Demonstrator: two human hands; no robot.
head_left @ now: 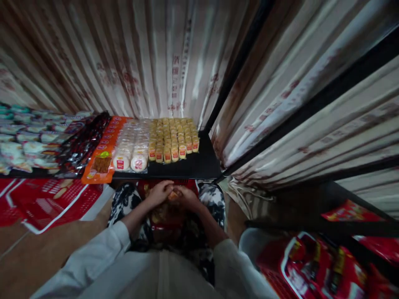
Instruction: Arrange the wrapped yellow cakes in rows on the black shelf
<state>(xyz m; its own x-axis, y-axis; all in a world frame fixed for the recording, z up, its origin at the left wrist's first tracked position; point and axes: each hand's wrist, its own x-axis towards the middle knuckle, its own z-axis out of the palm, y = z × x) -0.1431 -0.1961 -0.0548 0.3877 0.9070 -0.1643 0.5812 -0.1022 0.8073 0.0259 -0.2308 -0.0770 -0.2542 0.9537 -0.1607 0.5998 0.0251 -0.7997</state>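
Low between my knees, my left hand (160,193) and my right hand (187,197) come together with fingers curled. A small orange-yellow wrapped snack (173,195) shows between them, partly covered by the fingers and blurred. Beneath the hands is a red basket (165,226) with yellowish packets in it, dim and hard to make out. Just ahead, on a black shelf (199,164), stand rows of small yellow wrapped snacks (174,139). Left of these lie round white wrapped cakes (130,145).
An orange snack bag (104,151), dark glossy packets (84,143) and pale packets (34,137) fill the shelf's left part. Red baskets (52,199) sit on the floor at left. At lower right, another basket (285,257) holds red bags. Pale printed curtains (162,54) hang behind black posts.
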